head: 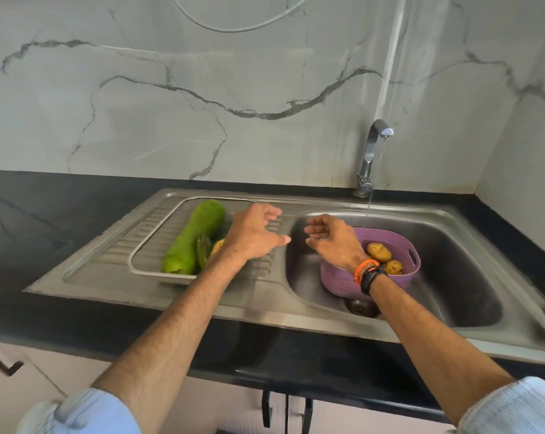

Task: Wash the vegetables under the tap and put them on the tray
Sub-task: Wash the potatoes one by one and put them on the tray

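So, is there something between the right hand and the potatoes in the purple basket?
Nothing visible blocks the way. The right hand is open and empty above the sink, just left of the purple basket. The basket has no lid, and the two potatoes lie uncovered in it, beside the wrist.

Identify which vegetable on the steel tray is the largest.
The long light-green gourd, lying along the tray's left side. It dwarfs the small dark-green vegetable beside it and the yellowish one mostly hidden behind the left hand.
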Demonstrator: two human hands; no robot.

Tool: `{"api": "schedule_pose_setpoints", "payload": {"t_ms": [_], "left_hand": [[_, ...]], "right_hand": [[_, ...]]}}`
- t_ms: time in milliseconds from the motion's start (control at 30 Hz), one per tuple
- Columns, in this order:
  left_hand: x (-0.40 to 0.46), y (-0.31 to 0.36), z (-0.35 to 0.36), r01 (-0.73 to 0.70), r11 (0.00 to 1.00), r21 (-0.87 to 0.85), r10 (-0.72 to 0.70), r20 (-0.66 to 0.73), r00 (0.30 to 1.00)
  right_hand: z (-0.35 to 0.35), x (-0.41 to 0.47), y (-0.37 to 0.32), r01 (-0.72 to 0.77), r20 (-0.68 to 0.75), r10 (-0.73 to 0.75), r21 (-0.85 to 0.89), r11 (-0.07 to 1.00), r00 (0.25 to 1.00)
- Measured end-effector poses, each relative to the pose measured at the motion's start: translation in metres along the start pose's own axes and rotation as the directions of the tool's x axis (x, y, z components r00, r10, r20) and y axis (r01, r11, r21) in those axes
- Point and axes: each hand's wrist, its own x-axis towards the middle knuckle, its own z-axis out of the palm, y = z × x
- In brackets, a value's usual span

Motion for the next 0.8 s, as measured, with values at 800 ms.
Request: {"api": "schedule_pose_setpoints", "payload": {"t_ms": [800], "left_hand": [[0.095,0.014,0.215,0.142,0.99,0.012,-0.139,0.305,0.942]], "right_hand": [[-0.091,0.047,0.163,-0.285,-0.09,0.271,-0.278,0.917,0.958]]}}
